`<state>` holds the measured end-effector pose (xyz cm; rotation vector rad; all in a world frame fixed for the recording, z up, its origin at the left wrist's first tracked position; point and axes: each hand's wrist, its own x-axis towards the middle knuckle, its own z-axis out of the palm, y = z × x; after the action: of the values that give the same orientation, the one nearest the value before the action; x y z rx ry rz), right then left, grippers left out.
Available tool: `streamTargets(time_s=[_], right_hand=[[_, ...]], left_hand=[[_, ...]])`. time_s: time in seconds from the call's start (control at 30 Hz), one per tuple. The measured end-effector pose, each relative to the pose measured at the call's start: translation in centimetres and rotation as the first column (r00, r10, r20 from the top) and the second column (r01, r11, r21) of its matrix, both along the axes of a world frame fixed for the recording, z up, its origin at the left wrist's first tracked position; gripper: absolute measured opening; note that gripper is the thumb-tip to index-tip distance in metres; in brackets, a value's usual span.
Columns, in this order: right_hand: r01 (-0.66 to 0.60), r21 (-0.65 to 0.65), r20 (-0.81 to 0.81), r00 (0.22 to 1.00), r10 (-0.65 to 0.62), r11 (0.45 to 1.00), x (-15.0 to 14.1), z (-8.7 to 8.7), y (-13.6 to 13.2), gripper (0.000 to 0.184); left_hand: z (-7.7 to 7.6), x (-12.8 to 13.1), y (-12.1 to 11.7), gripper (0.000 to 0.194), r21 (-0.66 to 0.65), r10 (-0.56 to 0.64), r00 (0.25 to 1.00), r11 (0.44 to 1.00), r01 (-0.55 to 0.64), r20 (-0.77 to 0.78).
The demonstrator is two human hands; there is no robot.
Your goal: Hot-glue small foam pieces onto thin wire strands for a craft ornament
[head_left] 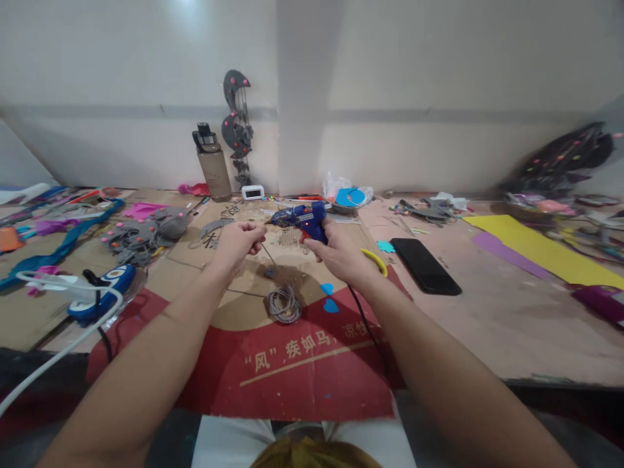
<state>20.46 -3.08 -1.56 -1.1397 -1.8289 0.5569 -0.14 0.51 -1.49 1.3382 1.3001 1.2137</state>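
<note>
Left: your bottle (213, 170) stands upright by the wall, contents unclear. Your left hand (240, 240) pinches a thin cord (270, 253), fingertips closed. Your right hand (336, 247) wraps the blue glue gun (305, 219), nozzle by those fingertips. Cardboard (292, 383) below reads “风”疾如马, 凉快. Behind, a bowl (345, 208) holds blue pieces (350, 197).

The dark bundle (568, 159) at far right blurs into streaks; the red sheet's printing (314, 344) vanishes beneath the right forearm (409, 325), its ending hidden.
</note>
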Motion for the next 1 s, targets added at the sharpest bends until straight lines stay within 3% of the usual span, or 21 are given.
streamTargets(time_s=[0.47, 0.63, 1.0], right_hand=[[0.024, 0.092, 0.045, 0.999, -0.028, 0.995, 0.01, -0.21, 0.07, 0.042], [0.055, 0.080, 0.118, 0.991, -0.064, 0.995, -0.04, -0.09, -0.15, 0.040], [0.063, 0.073, 0.105, 0.992, -0.071, 0.995, -0.01, -0.04, -0.05, 0.041]], left_hand=[[0.08, -0.10, 0.01, 0.017, 0.026, 0.011, 0.999, 1.000, -0.010, -0.041], [0.18, 0.05, -0.15, 0.017, 0.048, 0.015, 0.997, 0.999, -0.011, -0.071], [0.12, -0.12, -0.11, 0.016, 0.045, 0.012, 0.999, 0.999, -0.010, -0.053]])
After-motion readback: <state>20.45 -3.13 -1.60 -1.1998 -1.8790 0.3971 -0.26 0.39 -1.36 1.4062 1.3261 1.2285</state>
